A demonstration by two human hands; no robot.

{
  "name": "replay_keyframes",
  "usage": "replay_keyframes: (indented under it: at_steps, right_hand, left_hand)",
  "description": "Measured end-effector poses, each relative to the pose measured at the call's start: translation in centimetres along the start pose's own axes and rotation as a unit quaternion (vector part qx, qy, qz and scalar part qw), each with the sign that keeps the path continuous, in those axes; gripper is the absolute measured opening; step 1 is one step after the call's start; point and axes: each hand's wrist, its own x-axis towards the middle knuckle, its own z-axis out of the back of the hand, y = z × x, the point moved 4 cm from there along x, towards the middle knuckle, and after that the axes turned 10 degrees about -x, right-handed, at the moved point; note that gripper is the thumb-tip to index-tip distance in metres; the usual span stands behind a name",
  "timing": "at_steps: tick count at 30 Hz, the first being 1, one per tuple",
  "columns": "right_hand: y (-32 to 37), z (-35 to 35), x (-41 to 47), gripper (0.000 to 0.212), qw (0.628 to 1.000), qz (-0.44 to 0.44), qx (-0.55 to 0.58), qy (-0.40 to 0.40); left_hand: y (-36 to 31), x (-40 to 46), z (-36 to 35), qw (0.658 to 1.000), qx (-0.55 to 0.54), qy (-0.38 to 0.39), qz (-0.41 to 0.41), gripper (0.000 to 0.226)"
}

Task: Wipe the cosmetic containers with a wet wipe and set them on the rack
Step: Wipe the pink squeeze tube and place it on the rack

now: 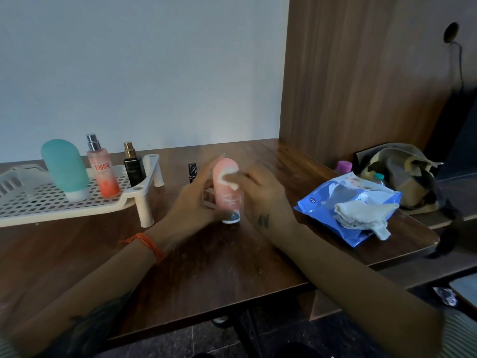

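Pink tube (228, 192) stands cap-down on the desk (206, 254) between my hands, left grip (196, 200) steadying it, right grip (258, 192) pinching the wet wipe (229, 180) against its top; I should rub downward all around.

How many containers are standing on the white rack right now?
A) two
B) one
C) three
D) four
C: on the white rack stand a teal tube, a pink spray bottle and a black bottle; the pink tube is on the table, between the hands.
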Motion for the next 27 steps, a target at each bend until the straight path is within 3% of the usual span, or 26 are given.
replay_keyframes:
  at_steps: [2, 4, 8, 9, 14, 18, 25, 27]
  right_hand:
    - [1.6, -0.2, -0.4, 0.029, 0.993, 0.114, -0.024, 0.021]
    - [2.0, 0.0, -0.5, 0.025, 0.987, 0.153, -0.026, 0.031]
    - [-0.4, 0.4, -0.1, 0.035, 0.999, -0.016, 0.002, -0.037]
    - [-0.4, 0.3, 0.0, 0.035, 0.999, -0.021, 0.0, -0.036]
    - [1.8, -0.3, -0.6, 0.026, 0.987, 0.15, -0.007, 0.06]
    - [0.2, 0.3, 0.1, 0.039, 1.0, 0.025, -0.007, -0.006]
    - [1.4, 0.9, -0.2, 0.012, 0.994, 0.085, 0.029, 0.065]
    - [1.1, 1.1, 0.1, 0.025, 0.997, 0.061, 0.031, 0.034]
  left_hand:
    - [-0.1, 0.0, 0.1, 1.0, 0.019, -0.003, -0.007, 0.102]
    - [-0.1, 0.1, 0.1, 0.999, 0.034, -0.004, -0.009, 0.097]
    - [0.2, 0.1, 0.0, 1.0, 0.012, 0.001, 0.004, 0.101]
    - [0.1, 0.0, 0.0, 1.0, 0.016, 0.001, 0.0, 0.1]
    - [0.0, 0.2, 0.1, 0.999, 0.053, -0.005, 0.007, 0.097]
    - [-0.1, -0.1, 0.0, 1.0, 0.026, -0.003, 0.003, 0.103]
    - [-0.2, -0.2, 0.0, 0.999, 0.029, 0.037, 0.014, 0.116]
    - [-0.3, -0.2, -0.2, 0.999, 0.018, 0.038, 0.01, 0.115]
